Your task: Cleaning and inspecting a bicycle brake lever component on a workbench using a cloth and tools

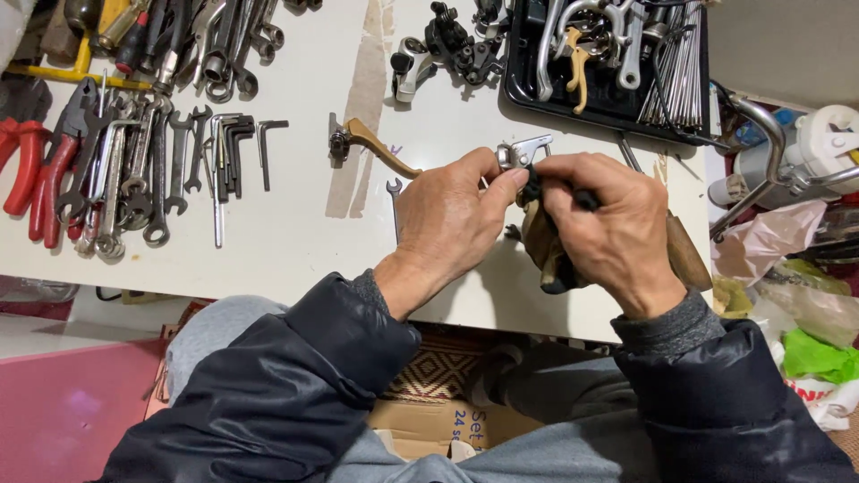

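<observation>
— Dark padded sleeves [295,394] fill the bottom of our view, and above them our two hands meet over the white table [295,233]. What have we got hold of?

— We pinch a small silver metal lever part [523,152] between them. Our left hand [447,219] closes thumb and fingertips on its near end. Our right hand [608,228] is curled tight around a black piece [586,199] and a dirty brown rag [541,246] just beneath the part.

— So where does the part sit?

— We hold it just above the table's front half, near the middle, in front of the black tray [519,85].

— And around it?

— Just left of our left hand we see a small spanner [395,201], and beyond it a gold-coloured brake lever [376,145] lying flat. The tray holds silver levers and a bundle of spokes [680,63]. Well to the left we have rows of spanners [134,179], hex keys [242,148] and red-handled pliers [40,170].
</observation>
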